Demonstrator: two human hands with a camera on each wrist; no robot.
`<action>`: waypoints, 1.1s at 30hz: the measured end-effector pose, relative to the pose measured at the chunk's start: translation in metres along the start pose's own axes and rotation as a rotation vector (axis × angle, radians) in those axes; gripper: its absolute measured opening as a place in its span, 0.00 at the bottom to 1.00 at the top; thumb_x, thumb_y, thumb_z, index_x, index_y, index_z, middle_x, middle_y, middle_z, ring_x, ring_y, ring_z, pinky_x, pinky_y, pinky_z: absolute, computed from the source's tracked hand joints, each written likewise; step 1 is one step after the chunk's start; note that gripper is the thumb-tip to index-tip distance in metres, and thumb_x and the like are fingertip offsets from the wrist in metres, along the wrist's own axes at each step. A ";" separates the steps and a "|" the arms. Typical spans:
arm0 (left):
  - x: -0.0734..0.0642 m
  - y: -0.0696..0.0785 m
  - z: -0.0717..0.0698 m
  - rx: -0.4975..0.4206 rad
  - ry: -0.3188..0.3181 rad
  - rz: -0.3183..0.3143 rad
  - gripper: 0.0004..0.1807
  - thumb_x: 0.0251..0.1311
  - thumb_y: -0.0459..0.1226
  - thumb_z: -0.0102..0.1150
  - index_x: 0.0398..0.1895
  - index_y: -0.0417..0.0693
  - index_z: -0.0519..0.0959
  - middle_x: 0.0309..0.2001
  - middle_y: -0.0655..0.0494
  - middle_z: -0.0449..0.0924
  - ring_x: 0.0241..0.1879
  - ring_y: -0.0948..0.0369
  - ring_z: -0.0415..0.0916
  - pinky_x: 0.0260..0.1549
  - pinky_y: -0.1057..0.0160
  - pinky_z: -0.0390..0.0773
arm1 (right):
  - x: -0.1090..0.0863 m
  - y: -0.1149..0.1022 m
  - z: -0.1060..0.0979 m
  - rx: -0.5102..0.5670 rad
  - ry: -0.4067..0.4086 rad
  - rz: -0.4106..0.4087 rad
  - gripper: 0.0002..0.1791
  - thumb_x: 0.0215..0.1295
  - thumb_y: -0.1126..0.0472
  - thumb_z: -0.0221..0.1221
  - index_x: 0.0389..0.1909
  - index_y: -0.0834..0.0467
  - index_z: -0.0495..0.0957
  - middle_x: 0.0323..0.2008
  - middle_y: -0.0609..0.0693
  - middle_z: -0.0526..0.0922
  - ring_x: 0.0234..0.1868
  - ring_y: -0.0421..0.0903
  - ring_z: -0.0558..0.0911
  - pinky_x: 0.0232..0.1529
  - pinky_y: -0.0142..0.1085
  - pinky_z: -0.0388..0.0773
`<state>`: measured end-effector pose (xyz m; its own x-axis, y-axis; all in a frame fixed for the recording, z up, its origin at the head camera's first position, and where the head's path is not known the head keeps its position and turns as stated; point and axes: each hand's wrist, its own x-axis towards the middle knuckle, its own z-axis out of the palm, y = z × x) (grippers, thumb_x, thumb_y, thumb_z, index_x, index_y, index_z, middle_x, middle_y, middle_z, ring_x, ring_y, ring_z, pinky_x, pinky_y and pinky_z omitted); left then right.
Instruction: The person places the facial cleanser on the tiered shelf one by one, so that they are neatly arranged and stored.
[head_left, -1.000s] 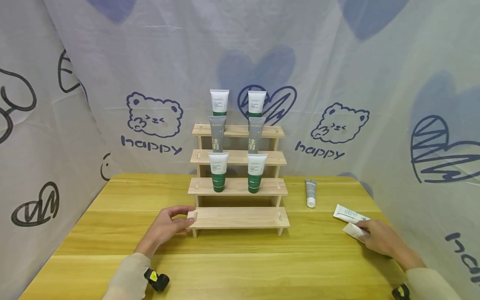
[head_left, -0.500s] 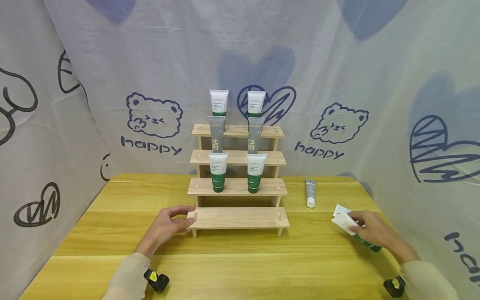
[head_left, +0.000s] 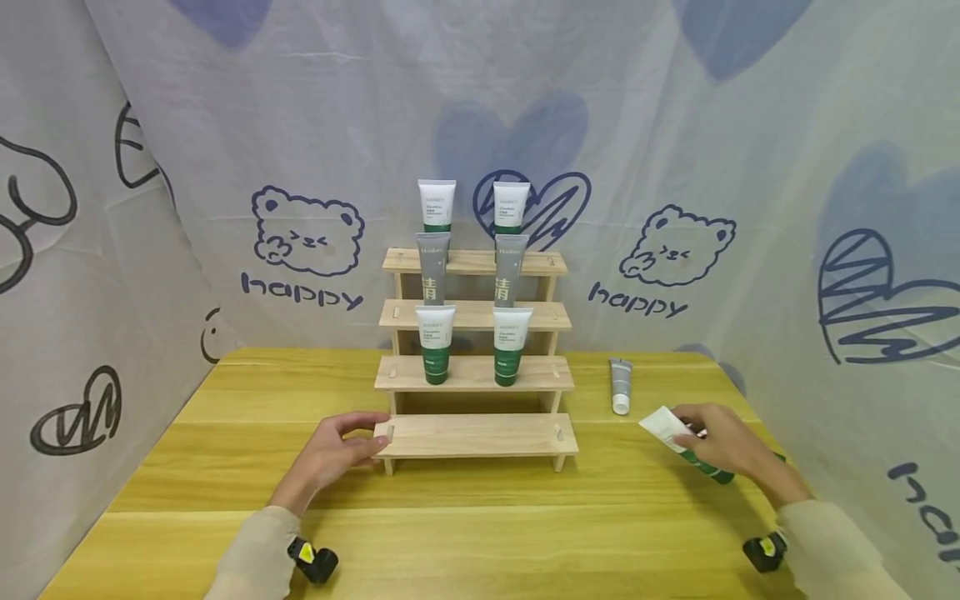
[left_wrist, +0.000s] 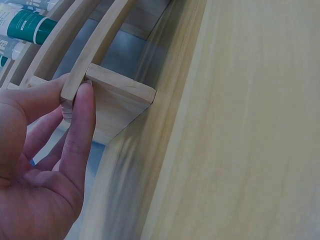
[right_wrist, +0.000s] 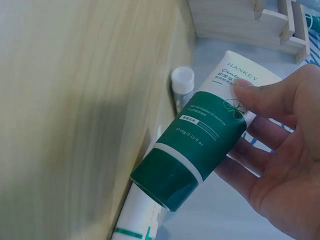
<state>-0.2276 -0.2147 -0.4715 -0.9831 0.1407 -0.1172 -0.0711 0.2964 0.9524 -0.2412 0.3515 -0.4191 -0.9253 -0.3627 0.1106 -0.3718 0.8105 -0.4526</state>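
Beside the rack (head_left: 472, 374) (4 tiers (head_left: 474, 315)), the right hand (head_left: 717, 439) grips a tube (right_wrist: 192, 132) while the left hand (head_left: 336, 447) pinches its lowest shelf (head_left: 476, 436).

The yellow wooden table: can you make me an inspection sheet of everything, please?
Surface: yellow wood-grain table.
Job's things: pale four-step wooden rack bears four upright white-and-green plastic tubes and two upright grey tubes; a white-capped grey plastic tube and a partly hidden white-and-green tube lie right of it.
Clutter: nothing seen.
Hands: left hand pinches the rack's lowest step; right hand holds another white-and-green tube.
Cables: nothing seen.
Surroundings: whitish cloth with blue hearts, bears and the word "happy".
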 end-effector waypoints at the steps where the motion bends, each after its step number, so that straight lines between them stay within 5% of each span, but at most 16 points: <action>1: 0.000 0.000 0.000 -0.001 0.000 0.000 0.28 0.67 0.43 0.68 0.68 0.44 0.77 0.68 0.39 0.73 0.48 0.60 0.84 0.46 0.62 0.89 | 0.002 -0.002 0.000 0.003 0.002 -0.001 0.15 0.66 0.71 0.64 0.52 0.68 0.83 0.39 0.56 0.90 0.34 0.43 0.85 0.28 0.29 0.80; 33: 0.001 -0.002 0.000 -0.002 0.002 -0.002 0.28 0.67 0.43 0.68 0.68 0.45 0.77 0.68 0.40 0.74 0.49 0.60 0.84 0.47 0.62 0.89 | 0.045 -0.072 0.015 0.228 0.017 -0.075 0.17 0.68 0.72 0.62 0.56 0.71 0.80 0.45 0.62 0.87 0.44 0.51 0.86 0.44 0.37 0.89</action>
<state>-0.2280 -0.2146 -0.4731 -0.9833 0.1382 -0.1186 -0.0736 0.2944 0.9528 -0.2552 0.2701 -0.3949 -0.8975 -0.4087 0.1659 -0.4153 0.6561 -0.6301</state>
